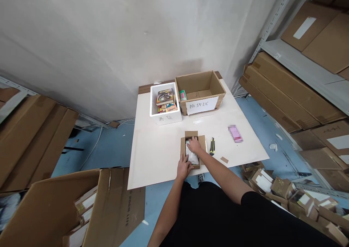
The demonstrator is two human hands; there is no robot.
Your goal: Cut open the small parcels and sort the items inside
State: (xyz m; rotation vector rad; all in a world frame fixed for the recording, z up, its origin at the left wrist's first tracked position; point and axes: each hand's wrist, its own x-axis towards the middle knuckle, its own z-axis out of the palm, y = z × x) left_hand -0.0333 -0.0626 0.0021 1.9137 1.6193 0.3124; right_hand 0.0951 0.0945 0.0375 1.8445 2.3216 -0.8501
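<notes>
A small cardboard box (201, 140) lies at the table's near edge with its flaps spread. Inside it is a white plastic-wrapped packet (193, 157); what the wrapping covers cannot be seen. My right hand (193, 144) reaches into the box from above, its fingers curled at the packet's far end, the fingertips partly hidden. On the box's near left side, my left hand (184, 166) grips the wall. Just right of the box lies a yellow and black utility knife (212, 146), touched by neither hand.
At the table's (155, 156) back stand a white foam box (169, 120) with books and a larger cardboard box (201, 106) with a paper sign. A blurred pink item (235, 134) and a cardboard scrap (224, 160) lie right. A big carton (92, 203) stands left; shelves flank both sides.
</notes>
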